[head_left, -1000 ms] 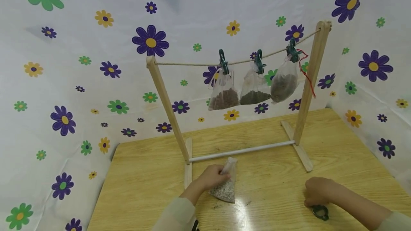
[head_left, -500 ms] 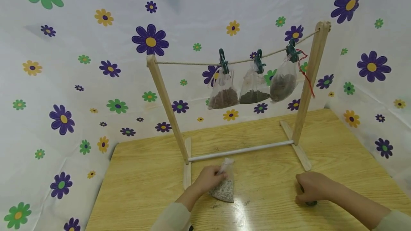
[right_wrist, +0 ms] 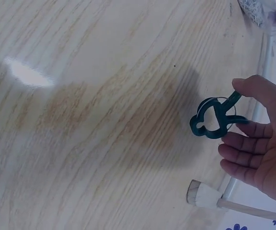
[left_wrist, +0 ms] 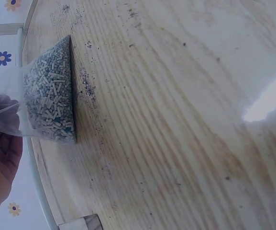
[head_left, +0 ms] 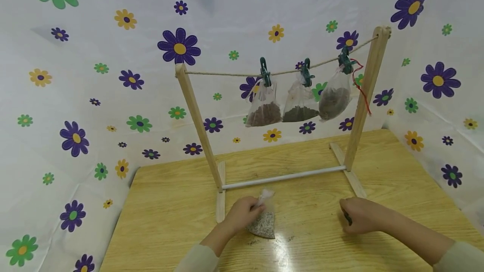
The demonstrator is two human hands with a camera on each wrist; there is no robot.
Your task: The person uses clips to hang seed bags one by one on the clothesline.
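My left hand (head_left: 243, 213) pinches the gathered top of a clear plastic bag (head_left: 264, 223), whose base touches the table. Pale grey pellets (left_wrist: 50, 93) fill the bag's lower part in the left wrist view. At the right, my right hand (head_left: 363, 215) holds a dark green plastic clip (right_wrist: 214, 117) by its handles, between thumb and index finger, just above the table. Three more bags hang from a rope by green clips: one with brown contents (head_left: 264, 113), one with dark green contents (head_left: 300, 113), one with grey-brown contents (head_left: 335, 100).
A wooden stand has a left post (head_left: 198, 125), a right post (head_left: 364, 104), a rope (head_left: 223, 74) and a white bottom bar (head_left: 283, 177). Red string (head_left: 361, 87) dangles by the right post. Dark crumbs (left_wrist: 87, 88) lie on the wooden table (head_left: 162, 217). Flowered cloth (head_left: 143, 53) surrounds it.
My right hand has lifted the green clip from the table and moved left with it. The left hand keeps hold of the pellet bag, nearly in place.
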